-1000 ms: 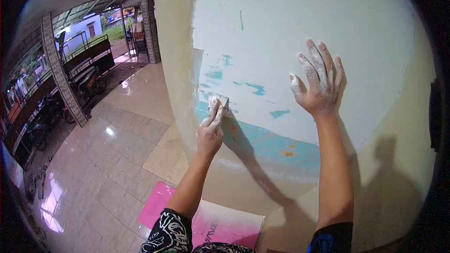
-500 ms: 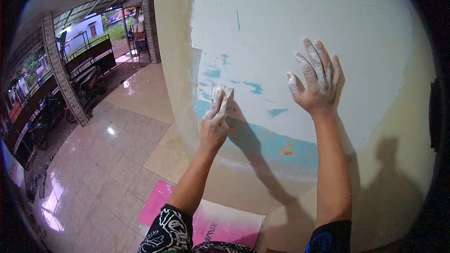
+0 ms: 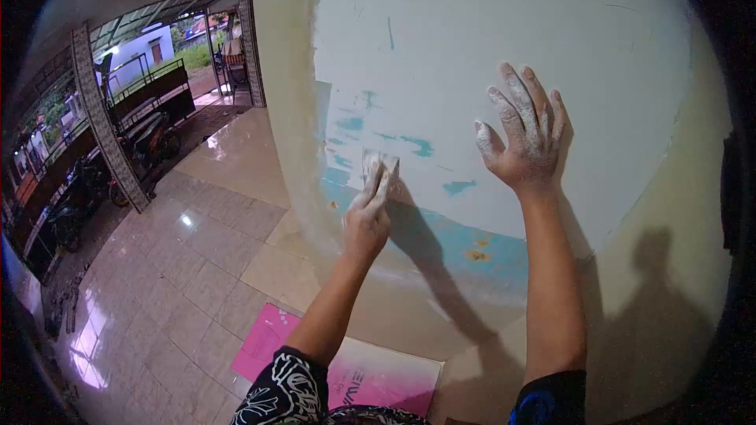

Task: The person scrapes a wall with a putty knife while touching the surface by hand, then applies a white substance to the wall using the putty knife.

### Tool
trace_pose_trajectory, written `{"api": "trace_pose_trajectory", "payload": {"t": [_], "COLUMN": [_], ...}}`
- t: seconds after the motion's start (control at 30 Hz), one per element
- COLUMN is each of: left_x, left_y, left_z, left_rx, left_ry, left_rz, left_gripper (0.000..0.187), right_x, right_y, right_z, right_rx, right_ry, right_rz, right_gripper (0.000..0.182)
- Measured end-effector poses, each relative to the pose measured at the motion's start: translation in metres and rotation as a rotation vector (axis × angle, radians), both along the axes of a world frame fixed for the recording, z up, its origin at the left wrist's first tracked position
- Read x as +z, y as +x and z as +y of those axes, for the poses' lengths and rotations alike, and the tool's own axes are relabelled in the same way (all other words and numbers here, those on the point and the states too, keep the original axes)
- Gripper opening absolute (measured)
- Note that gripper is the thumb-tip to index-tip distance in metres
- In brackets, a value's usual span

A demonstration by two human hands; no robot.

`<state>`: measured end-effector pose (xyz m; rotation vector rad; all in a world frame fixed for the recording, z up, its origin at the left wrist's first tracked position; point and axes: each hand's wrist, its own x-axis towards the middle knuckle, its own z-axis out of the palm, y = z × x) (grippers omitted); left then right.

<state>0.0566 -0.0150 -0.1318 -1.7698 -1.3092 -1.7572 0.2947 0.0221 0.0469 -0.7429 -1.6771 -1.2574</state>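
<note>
My left hand [image 3: 368,220] presses a small, flat, dusty piece of sandpaper [image 3: 390,164] against the wall, its fingers together over it. Its exact make is hard to see under the fingers. The white-coated wall [image 3: 441,39] shows turquoise patches [image 3: 419,145] around this hand, and a turquoise band [image 3: 496,253] with brownish spots runs below. Higher up and to the right, my right hand [image 3: 526,138] rests on the white surface, fingers spread, holding nothing. White powder covers the fingers of both hands.
A pink printed board [image 3: 378,382] lies on the tiled floor [image 3: 197,260] below my arms. To the left stand a tiled pillar [image 3: 106,110], a railing and parked motorbikes [image 3: 157,138]. My shadow falls on the wall at right.
My left hand has slid a little right and down across the wall with the sandpaper. The right hand stays spread on about the same spot; the view has shifted slightly.
</note>
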Motion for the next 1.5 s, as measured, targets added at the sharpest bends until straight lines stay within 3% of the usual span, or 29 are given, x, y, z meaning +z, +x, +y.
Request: {"api": "trace_pose_trajectory", "payload": {"t": [0.07, 0.1, 0.23, 0.37, 0.47, 0.6, 0.77, 0.97, 1.17, 1.33, 1.4, 1.47, 1.5], "left_x": [-0.026, -0.023, 0.033, -0.008, -0.009, 0.036, -0.024, 0.035, -0.019, 0.034, 0.013, -0.023, -0.026], "left_y": [0.002, 0.002, 0.006, 0.012, 0.010, 0.016, 0.016, 0.020, 0.019, 0.022, 0.026, 0.033, 0.034], "left_z": [0.002, -0.004, -0.015, -0.006, -0.001, -0.015, -0.007, -0.012, 0.003, -0.010, -0.007, -0.017, -0.017], "left_rx": [0.113, 0.090, 0.016, 0.007, 0.019, -0.004, 0.028, -0.013, 0.042, 0.013, 0.016, -0.023, -0.022], "left_ry": [0.013, -0.100, -0.072, -0.013, 0.016, -0.075, -0.143, -0.104, -0.007, -0.012, 0.030, -0.193, -0.159], "left_rz": [0.080, 0.044, 0.024, 0.029, 0.063, 0.009, 0.021, 0.015, 0.105, 0.065, 0.043, 0.002, 0.001], "left_gripper": [0.054, 0.056, 0.052, 0.052, 0.053, 0.053, 0.049, 0.053, 0.062, 0.060, 0.059, 0.050, 0.049], "right_x": [-0.001, -0.002, -0.002, 0.000, -0.002, -0.003, -0.002, 0.001, -0.001, 0.003, 0.007, 0.005, 0.003], "right_y": [-0.002, -0.002, -0.001, -0.001, -0.003, -0.001, -0.004, -0.001, -0.006, -0.003, -0.004, -0.005, -0.005], "right_z": [0.003, 0.001, -0.005, -0.001, 0.002, 0.000, 0.008, 0.003, 0.009, -0.002, -0.001, 0.004, 0.006], "right_rx": [0.008, 0.023, 0.036, 0.028, 0.047, 0.062, 0.069, 0.062, 0.097, 0.079, 0.043, 0.055, 0.064], "right_ry": [-0.011, -0.012, -0.034, -0.008, -0.021, -0.051, -0.028, -0.040, -0.042, -0.047, -0.027, -0.018, -0.012], "right_rz": [0.011, 0.017, 0.036, 0.018, 0.036, 0.034, 0.036, 0.028, 0.049, 0.046, 0.028, 0.032, 0.035], "right_gripper": [0.037, 0.036, 0.035, 0.034, 0.033, 0.035, 0.036, 0.035, 0.033, 0.033, 0.033, 0.033, 0.033]}}
